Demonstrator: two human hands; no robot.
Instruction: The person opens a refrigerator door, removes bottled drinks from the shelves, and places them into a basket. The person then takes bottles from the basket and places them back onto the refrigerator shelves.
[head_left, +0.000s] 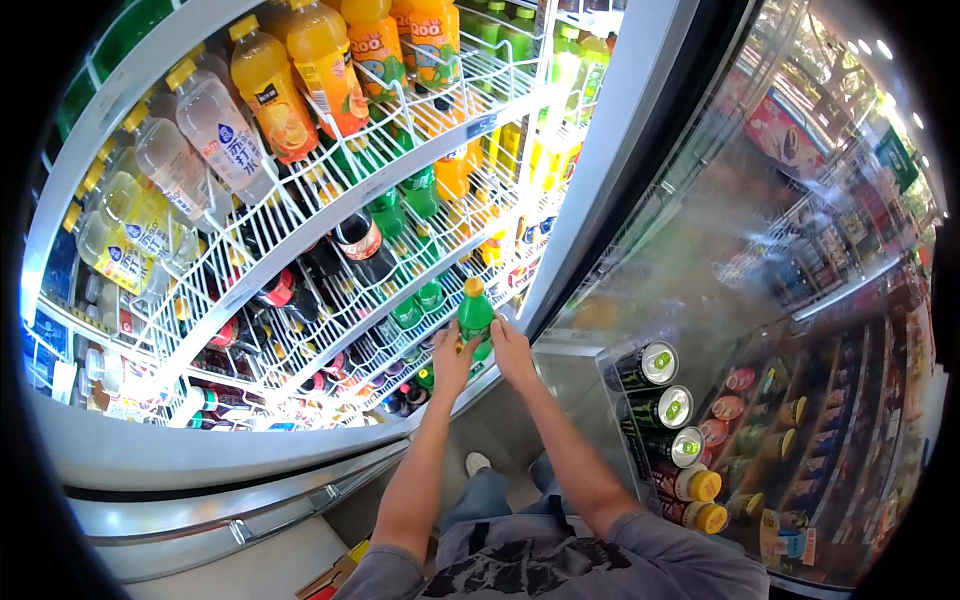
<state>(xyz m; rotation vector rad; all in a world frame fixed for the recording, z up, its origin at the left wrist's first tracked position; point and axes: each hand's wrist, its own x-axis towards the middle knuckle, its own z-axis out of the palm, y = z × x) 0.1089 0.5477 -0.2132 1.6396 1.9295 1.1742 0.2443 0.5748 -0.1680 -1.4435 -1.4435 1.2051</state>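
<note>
A green plastic bottle with a yellow cap [475, 315] stands nearly upright between my hands, in front of the lower right shelves of a lit drinks fridge. My left hand [454, 360] closes on its left side, the thumb across the front. On the other side, my right hand [511, 350] has its fingers against the bottle's lower right; its grip is partly hidden. More green bottles [408, 312] lie on the rack just behind. A dark cola bottle with a red label [362, 243] rests further left on a wire shelf.
Wire shelves with a white front rail [300, 240] hold orange juice bottles [268, 90] and clear bottles [225, 140]. The glass door [690, 250] stands open on the right, with a door rack of cans [655, 365] near my right arm. My shoe [478, 463] is on the floor below.
</note>
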